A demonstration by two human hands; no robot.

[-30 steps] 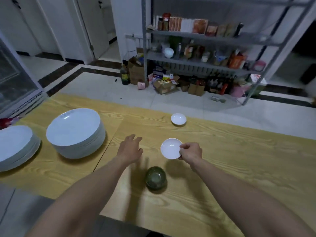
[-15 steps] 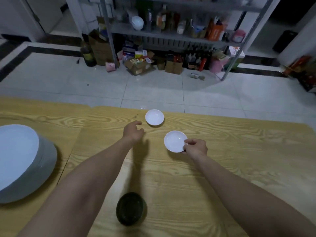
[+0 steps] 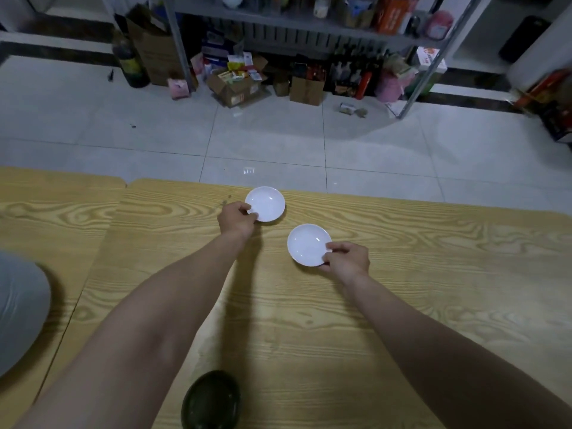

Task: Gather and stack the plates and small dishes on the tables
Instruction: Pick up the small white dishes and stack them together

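Observation:
Two small white dishes are on the wooden table [image 3: 402, 305]. The far small dish [image 3: 267, 203] lies close to the table's far edge, and my left hand [image 3: 236, 220] pinches its near-left rim. The near small dish [image 3: 308, 244] sits to the right and closer to me, with my right hand [image 3: 348, 258] gripping its near-right rim between thumb and fingers. Only the edge of a stack of large white plates [image 3: 18, 308] shows at the far left.
A dark green glass cup [image 3: 211, 399] stands at the table's near edge between my forearms. A seam [image 3: 102, 252] separates this table from the one on the left. Beyond the far edge are tiled floor and a metal shelf [image 3: 309, 23] with boxes and bottles.
My left hand reached forward and took hold of the far dish's rim. My right hand kept its hold on the near dish. The view moved forward and right, pushing the plate stack to the left edge.

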